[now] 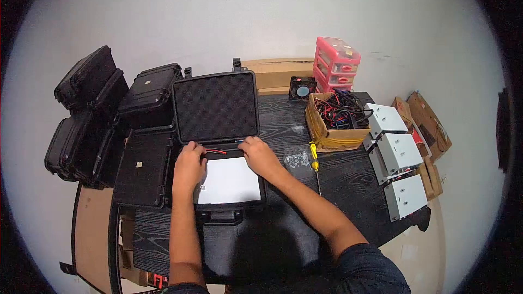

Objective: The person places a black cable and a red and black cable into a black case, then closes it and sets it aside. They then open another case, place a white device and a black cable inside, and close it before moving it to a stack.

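A black hard case [175, 106] stands open on the table, its raised lid lined with dark egg-crate foam [217, 108]. In its base lies a white panel [229, 181] with a small light fitting near its left edge. My left hand [189, 167] is at the base's rear left, fingers closed at the end of a red wire [216, 151] that runs to the right behind the panel. At the rear right, my right hand [259, 155] has its fingers curled together by the hinge side. What they pinch there is too small to make out.
More black cases [150, 93] are stacked at left. Rightward are a yellow screwdriver [315, 164], a bag of small hardware [297, 158], a carton of cables [338, 137], a fan [302, 88], pink drawers [339, 60] and several white boxes [400, 151] near the table's right edge.
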`<state>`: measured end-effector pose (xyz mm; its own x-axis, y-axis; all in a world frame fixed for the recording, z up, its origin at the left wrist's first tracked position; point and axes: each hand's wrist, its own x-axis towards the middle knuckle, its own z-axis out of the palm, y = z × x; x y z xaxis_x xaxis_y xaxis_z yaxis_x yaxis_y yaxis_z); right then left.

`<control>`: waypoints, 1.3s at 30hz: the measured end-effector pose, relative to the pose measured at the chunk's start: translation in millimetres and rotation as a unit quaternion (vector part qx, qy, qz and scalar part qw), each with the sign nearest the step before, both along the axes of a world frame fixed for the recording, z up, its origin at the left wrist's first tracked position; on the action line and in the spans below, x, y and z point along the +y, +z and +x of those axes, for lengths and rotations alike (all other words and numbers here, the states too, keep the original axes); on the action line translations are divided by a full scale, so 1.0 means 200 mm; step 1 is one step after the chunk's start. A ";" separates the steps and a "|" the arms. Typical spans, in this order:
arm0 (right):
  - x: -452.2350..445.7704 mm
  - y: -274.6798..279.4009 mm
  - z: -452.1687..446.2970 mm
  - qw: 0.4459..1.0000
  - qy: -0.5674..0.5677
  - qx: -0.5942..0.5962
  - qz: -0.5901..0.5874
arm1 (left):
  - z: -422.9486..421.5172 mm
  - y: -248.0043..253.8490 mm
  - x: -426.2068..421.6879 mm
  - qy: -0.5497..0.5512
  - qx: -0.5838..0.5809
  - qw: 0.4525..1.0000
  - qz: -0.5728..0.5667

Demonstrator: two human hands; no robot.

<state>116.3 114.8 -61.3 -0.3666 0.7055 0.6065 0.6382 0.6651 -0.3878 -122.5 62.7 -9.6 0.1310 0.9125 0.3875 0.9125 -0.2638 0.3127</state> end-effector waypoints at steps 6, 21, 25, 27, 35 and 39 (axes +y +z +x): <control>-0.03 0.03 -0.05 0.996 -0.014 -0.084 -0.023 | -0.02 -0.04 0.02 0.016 -0.009 0.999 0.034; 0.07 0.10 -0.28 0.995 0.050 -0.082 -0.013 | -0.05 -0.06 0.02 0.013 0.017 1.000 0.015; 0.05 0.07 -0.26 0.995 0.049 -0.081 -0.011 | -0.05 -0.05 0.02 0.013 0.008 1.000 0.005; 0.04 0.05 -0.26 0.990 0.068 -0.120 0.004 | -0.05 -0.05 0.03 0.011 0.014 1.000 -0.007; 0.00 0.13 -0.12 0.990 0.092 -0.093 -0.050 | -0.04 -0.06 0.01 0.010 0.086 0.996 -0.018; 0.13 0.28 0.20 1.000 0.015 -0.012 -0.012 | -0.04 -0.08 0.01 0.020 0.117 0.992 -0.036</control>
<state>156.5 140.9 -5.2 -0.4027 0.7085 0.5795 0.6274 0.6747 -0.3889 -130.8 64.6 -25.9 0.1722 0.9428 0.2853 0.9718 -0.2100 0.1076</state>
